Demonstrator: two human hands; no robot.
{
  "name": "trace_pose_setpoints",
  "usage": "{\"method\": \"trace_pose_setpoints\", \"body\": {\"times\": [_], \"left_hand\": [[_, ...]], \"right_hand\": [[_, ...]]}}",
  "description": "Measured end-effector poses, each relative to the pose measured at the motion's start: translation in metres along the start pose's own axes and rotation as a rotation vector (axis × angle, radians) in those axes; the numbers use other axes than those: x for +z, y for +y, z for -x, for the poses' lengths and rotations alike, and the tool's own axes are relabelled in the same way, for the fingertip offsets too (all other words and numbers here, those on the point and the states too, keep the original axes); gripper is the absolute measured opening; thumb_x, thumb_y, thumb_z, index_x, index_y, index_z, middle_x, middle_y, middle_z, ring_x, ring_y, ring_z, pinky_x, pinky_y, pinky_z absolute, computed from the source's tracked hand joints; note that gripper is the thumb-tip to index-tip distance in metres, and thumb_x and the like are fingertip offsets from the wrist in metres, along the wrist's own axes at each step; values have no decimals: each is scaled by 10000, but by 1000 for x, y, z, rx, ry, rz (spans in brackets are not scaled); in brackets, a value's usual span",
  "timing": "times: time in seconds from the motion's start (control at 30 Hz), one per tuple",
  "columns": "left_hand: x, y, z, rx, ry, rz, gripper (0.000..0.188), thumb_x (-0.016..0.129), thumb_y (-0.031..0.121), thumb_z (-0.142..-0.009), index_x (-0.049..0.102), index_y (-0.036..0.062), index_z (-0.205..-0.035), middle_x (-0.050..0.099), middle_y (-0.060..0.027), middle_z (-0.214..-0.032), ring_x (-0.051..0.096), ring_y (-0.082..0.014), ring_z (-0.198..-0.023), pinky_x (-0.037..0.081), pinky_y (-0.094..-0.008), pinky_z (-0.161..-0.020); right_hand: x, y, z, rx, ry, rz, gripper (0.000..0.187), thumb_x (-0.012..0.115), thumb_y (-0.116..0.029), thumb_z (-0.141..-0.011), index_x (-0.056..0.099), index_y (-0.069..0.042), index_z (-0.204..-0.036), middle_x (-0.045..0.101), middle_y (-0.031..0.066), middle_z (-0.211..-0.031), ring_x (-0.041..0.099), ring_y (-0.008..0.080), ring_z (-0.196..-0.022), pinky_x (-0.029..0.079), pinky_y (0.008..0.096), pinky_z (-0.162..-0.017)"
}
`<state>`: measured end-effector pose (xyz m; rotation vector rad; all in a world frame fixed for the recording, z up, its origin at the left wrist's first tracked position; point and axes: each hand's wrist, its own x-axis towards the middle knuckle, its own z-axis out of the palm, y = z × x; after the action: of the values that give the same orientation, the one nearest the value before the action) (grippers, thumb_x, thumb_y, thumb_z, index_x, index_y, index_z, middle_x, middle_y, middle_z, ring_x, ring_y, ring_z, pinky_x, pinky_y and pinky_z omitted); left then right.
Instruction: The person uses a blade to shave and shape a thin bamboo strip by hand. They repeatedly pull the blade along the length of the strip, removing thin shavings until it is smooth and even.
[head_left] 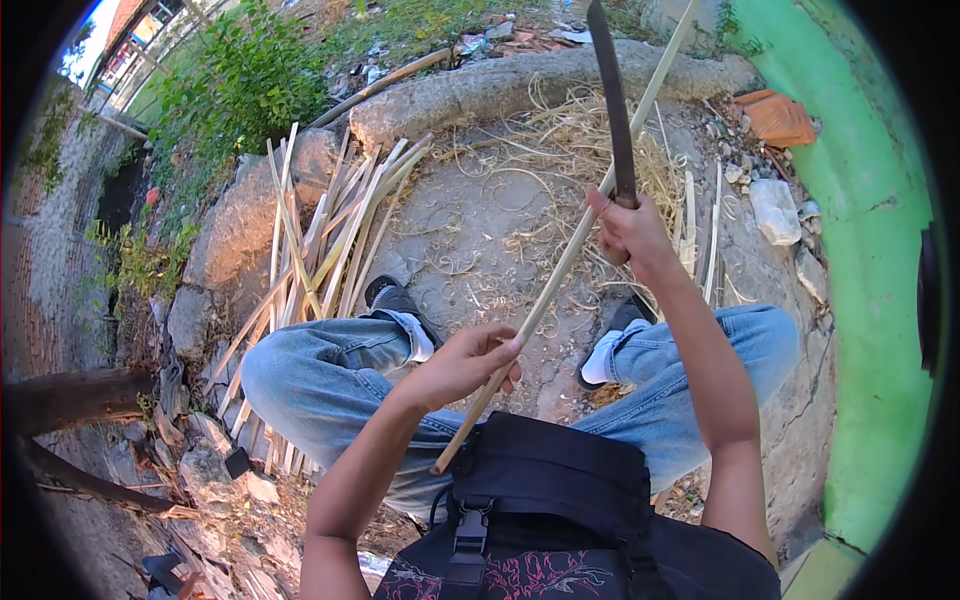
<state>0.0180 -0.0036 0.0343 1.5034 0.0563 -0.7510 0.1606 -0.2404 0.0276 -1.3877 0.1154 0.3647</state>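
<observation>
We are outdoors on rough, cracked concrete ground point(480, 230), ringed on the far side by a low curved stone kerb point(520, 85), with a green painted wall point(860, 260) curving down the right and bushes point(235, 85) at the far left. Pale curled shavings point(560, 140) litter the ground in front of us, and a heap of split bamboo slats point(320, 240) lies to the left, beside our left knee.

In the head view we sit with jeans-clad knees apart. Our left hand point(465, 365) is closed around the near part of a long, thin bamboo strip point(560, 265), which runs from just above the black bag point(540, 490) on our lap away to the far right. Our right hand point(630, 232) is clenched on the handle of a long dark blade point(612, 95), which points away from us and touches the strip just beyond that hand.

We judge the main risk to be the blade slipping off the narrow strip, since the strip is thin and held only at its near end; a slip toward us could reach the left hand or a knee. The strip may also split unevenly or snap if the blade bites at a slant. The loose shavings and uneven ground offer poor footing under our shoes point(395, 298).
</observation>
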Motion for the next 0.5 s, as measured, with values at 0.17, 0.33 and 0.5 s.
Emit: {"method": "trace_pose_setpoints", "body": {"times": [0.17,0.33,0.5], "left_hand": [[1,-22,-6,-172,-65,109,315,439,304,-1010,553,28,-1112,450,44,-662,437,-50,-549,385,-217,-507],[0,-48,-20,-53,251,-67,324,441,267,-1005,615,3,-937,462,13,-657,422,-82,-615,355,-254,-554],[-2,-57,-27,-9,387,-45,315,393,260,-1018,578,9,-973,411,31,-629,359,-66,-531,309,-251,-477]], "right_hand": [[-20,-2,-10,-28,171,191,342,696,-364,-855,599,-52,-753,422,-60,-517,372,52,-427,317,234,-434],[-5,14,5,-150,215,889,443,645,-440,-857,664,-11,-745,550,34,-514,510,156,-437,410,315,-465],[35,39,52,-279,-180,1229,216,649,-243,-767,671,-28,-754,636,172,-635,647,312,-600,520,419,-614]]}}
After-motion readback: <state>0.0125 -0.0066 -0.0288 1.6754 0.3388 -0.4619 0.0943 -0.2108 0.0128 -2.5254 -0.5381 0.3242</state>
